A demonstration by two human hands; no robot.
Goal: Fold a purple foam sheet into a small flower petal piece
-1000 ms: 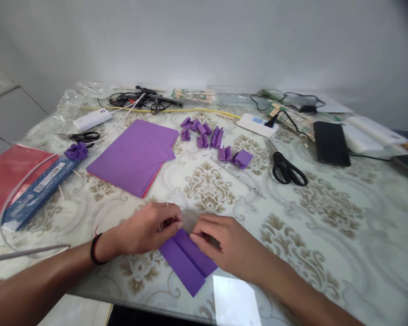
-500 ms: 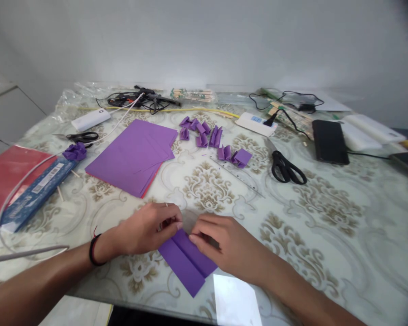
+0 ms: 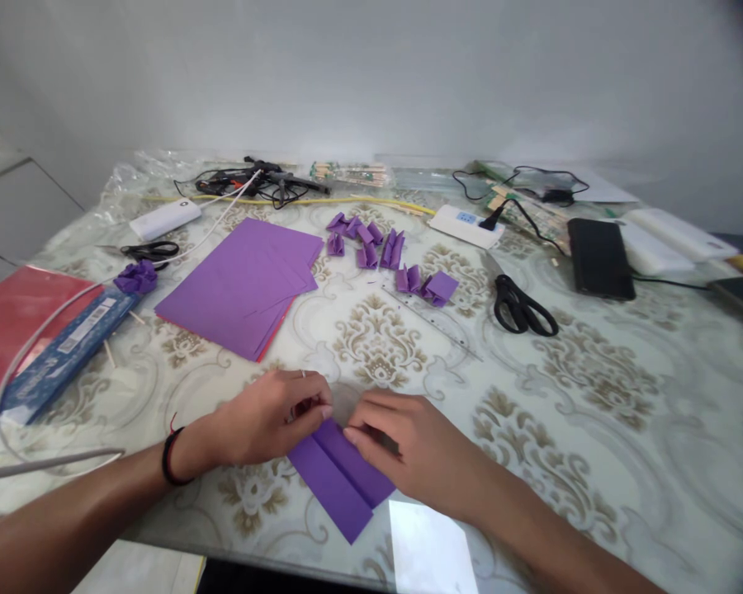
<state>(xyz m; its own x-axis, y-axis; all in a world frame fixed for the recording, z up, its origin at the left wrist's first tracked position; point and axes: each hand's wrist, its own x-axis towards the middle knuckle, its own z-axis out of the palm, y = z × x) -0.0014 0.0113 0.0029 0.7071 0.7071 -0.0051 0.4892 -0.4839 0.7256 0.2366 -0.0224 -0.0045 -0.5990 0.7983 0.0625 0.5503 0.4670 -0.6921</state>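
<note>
A purple paper (image 3: pixel 338 478) with lengthwise folds lies slanted near the table's front edge. My left hand (image 3: pixel 278 417) pinches its far left end between thumb and curled fingers. On the paper's far right side, my right hand (image 3: pixel 396 437) has its thumb and fingers closed on the edge. Both hands hide the far end of the paper. Several small folded purple pieces (image 3: pixel 366 256) sit beyond the hands, and a stack of purple sheets (image 3: pixel 235 285) lies behind my left hand.
Black-handled scissors (image 3: pixel 523 305), a clear ruler (image 3: pixel 433 323) and a black phone (image 3: pixel 600 258) lie to the right. A power strip (image 3: pixel 467 225) stands at the back. At left are a red packet (image 3: pixel 25 322), crumpled purple paper (image 3: pixel 136 277) and a white cable.
</note>
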